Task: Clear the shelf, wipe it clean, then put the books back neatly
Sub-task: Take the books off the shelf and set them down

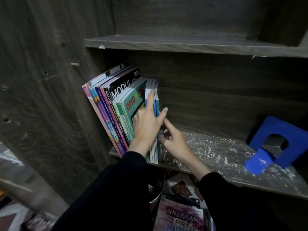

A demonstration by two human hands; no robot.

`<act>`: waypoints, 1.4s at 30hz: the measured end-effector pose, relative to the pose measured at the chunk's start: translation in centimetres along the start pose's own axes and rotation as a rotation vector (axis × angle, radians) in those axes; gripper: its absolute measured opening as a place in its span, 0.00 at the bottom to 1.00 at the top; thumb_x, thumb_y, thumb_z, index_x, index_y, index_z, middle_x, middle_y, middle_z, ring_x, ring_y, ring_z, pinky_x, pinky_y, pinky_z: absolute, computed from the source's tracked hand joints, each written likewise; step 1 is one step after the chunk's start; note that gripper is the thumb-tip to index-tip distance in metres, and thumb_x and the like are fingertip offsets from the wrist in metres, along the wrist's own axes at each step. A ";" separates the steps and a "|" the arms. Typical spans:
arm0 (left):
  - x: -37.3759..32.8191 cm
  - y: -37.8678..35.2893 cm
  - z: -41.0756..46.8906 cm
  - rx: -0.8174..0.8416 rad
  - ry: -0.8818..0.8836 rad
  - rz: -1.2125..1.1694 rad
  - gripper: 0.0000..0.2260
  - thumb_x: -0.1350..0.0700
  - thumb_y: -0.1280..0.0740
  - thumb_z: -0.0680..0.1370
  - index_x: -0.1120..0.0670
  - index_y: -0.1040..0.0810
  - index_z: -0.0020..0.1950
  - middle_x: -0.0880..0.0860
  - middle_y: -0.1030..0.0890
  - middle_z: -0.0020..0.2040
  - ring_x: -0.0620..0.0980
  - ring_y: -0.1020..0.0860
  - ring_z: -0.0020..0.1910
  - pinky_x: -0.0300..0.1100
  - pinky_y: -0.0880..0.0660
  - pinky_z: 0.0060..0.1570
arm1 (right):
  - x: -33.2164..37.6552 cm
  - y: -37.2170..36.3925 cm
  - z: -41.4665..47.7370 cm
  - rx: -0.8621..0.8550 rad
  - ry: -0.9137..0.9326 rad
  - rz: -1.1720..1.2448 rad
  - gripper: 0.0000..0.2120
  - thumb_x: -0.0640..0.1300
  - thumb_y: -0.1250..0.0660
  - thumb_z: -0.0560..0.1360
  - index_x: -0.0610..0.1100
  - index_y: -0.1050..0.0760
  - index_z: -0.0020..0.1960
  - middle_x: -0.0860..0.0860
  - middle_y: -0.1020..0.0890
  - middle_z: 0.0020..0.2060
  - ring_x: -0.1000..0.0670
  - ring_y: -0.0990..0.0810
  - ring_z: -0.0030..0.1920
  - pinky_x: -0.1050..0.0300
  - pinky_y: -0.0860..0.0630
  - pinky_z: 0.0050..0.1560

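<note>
Books (116, 104) against left fingers (151, 99), beside right fingers (170, 126)

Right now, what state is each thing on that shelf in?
Books: standing, leaning left against the side panel.
Left hand: fingers spread on the books.
Right hand: at the end books' base, grip blurred.
Blue bookend: standing apart, supporting nothing.
Shelf: speckled with white dust.

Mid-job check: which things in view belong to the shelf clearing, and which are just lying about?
Job: leaning books; dusty shelf; blue bookend standing on it; left hand and right hand at the books.
Lying about: upper shelf; dark metal container and ANJAKAN book below.
</note>
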State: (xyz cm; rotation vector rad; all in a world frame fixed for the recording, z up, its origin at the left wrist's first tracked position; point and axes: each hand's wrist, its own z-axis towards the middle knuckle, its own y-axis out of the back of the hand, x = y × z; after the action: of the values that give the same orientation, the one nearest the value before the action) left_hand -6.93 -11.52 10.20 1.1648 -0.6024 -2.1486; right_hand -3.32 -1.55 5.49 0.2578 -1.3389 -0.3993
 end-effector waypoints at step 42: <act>9.0 -6.5 -21.0 0.590 0.992 -1.185 0.22 0.63 0.31 0.63 0.58 0.25 0.58 0.60 0.18 0.48 0.56 0.18 0.40 0.47 0.19 0.39 | -19.0 2.9 -24.7 0.137 -0.968 0.979 0.50 0.44 0.17 0.58 0.56 0.39 0.74 0.44 0.20 0.60 0.48 0.16 0.46 0.56 0.20 0.35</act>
State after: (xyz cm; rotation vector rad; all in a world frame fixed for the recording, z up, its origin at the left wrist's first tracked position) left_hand 5.27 -15.28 -9.81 3.1906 0.0020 -1.7032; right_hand 17.75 8.02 -15.59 -0.5614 -2.2333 0.4770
